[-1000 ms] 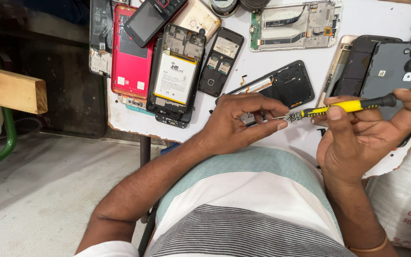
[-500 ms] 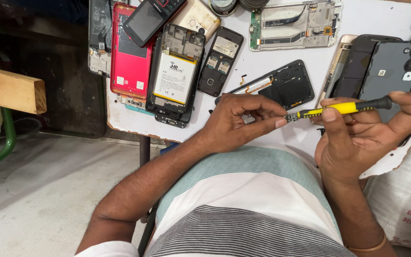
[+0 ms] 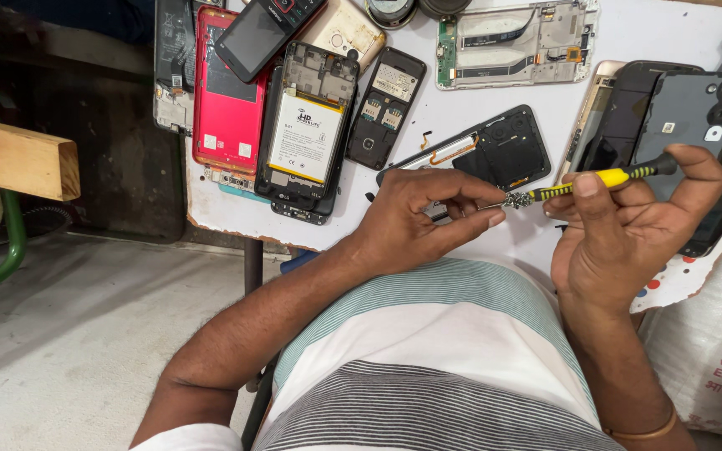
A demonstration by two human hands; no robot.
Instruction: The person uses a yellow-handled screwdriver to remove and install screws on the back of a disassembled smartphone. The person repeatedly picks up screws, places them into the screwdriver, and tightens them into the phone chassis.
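Note:
My right hand (image 3: pixel 628 225) grips a small screwdriver (image 3: pixel 587 185) with a yellow and black handle, held level with its metal tip pointing left. My left hand (image 3: pixel 424 219) pinches the tip between thumb and fingers. Whether a screw sits in that pinch is too small to tell. Just beyond the left hand lies an opened black phone (image 3: pixel 486 154) with an orange flex cable showing. Both hands hover over the near edge of the white worktable (image 3: pixel 628 38).
Many dismantled phones cover the table: a red back cover (image 3: pixel 226 100), an open phone with a white battery (image 3: pixel 307 134), a small keypad phone shell (image 3: pixel 386 104), a bare frame with circuit board (image 3: pixel 516 42), dark phones (image 3: pixel 687 117) at right. A wooden beam (image 3: pixel 14 157) juts at left.
Both hands have barely shifted. The left fingers stay pinched at the screwdriver tip and the screwdriver has tilted very slightly.

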